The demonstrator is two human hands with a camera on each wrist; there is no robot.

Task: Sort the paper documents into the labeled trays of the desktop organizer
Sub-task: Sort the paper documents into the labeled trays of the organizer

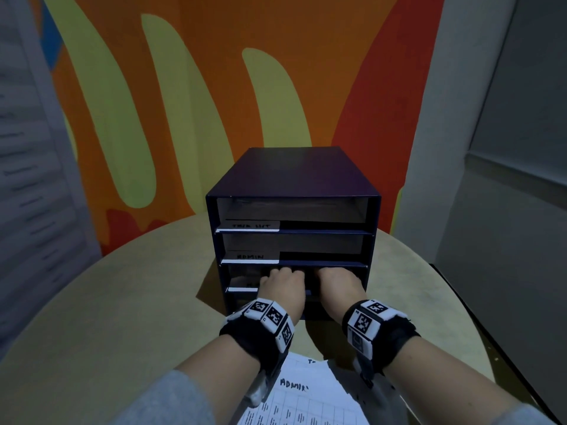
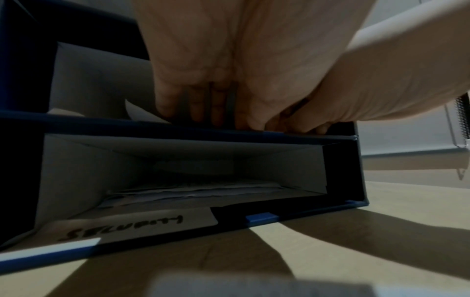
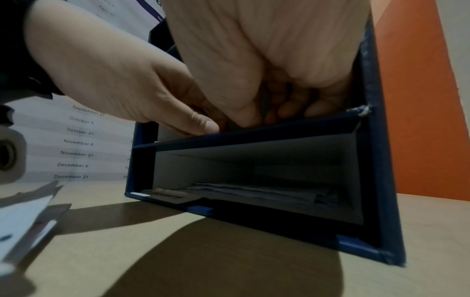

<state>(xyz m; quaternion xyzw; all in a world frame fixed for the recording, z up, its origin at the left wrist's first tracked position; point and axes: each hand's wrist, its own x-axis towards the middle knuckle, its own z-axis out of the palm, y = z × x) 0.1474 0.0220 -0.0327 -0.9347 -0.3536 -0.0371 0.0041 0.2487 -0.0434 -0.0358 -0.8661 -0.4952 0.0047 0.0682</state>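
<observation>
A dark blue desktop organizer (image 1: 291, 179) with stacked trays stands mid-table; its upper labels read "TASK LIST" (image 1: 251, 226) and "ADMIN" (image 1: 250, 257). Both hands reach side by side into the third tray. My left hand (image 1: 280, 282) lies with fairly straight fingers (image 2: 198, 108) on a white sheet (image 2: 136, 112) at that tray's front lip. My right hand (image 1: 337, 280) has lightly bent fingers (image 3: 287, 108) on the tray floor, deep in shadow. The third label is mostly hidden by the left hand. The bottom tray holds several sheets (image 2: 190, 193) behind a handwritten label (image 2: 132, 227).
A stack of loose documents (image 1: 306, 394), the top one marked "ADMIN", lies at the near table edge under my wrists. The round pale table (image 1: 122, 302) extends left and right of the organizer. A wall sheet listing dates (image 3: 78, 140) hangs at left.
</observation>
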